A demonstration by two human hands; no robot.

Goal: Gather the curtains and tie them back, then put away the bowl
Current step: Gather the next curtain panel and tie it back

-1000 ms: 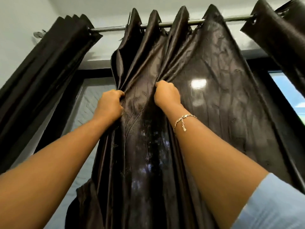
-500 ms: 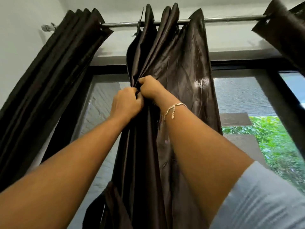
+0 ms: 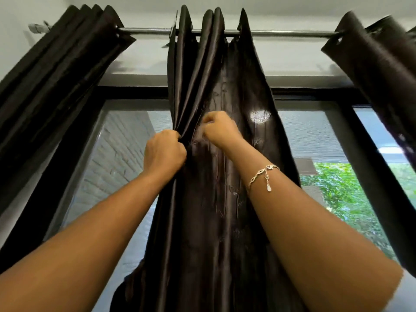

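Left fingers (image 3: 177, 137): curled tight into the left edge of the middle curtain, the fabric pinched inside the fist.
Left hand (image 3: 163, 152): a closed fist, back toward the camera, lower than the other hand and just beside it.
Right fingers (image 3: 208, 121): curled into a fist against the front of the same panel; slightly blurred, so whether cloth is caught between them cannot be told.
Right hand (image 3: 219, 129): raised a little above the left, knuckles turned toward the folds.
Bracelet (image 3: 262, 174): a thin chain on the right wrist, with a small charm hanging down from it.
Forearms: both bare, reaching up and forward from the bottom corners.
Middle curtain (image 3: 213, 199): dark, glossy, bunched into narrow pleats between the two hands, hanging from the rod and trailing down past the lower edge.
Left curtain (image 3: 56, 75): same dark cloth, gathered at the left end of the rod, well apart from the hands.
Right curtain (image 3: 371, 59): gathered at the upper right, also apart.
Rod (image 3: 288, 33): a metal bar running across the top, threaded through the curtain tops.
Window (image 3: 326, 140): black-framed, uncovered on both sides of the middle panel; a pale brick wall shows at left, green leaves at right.
Bowl: out of view.
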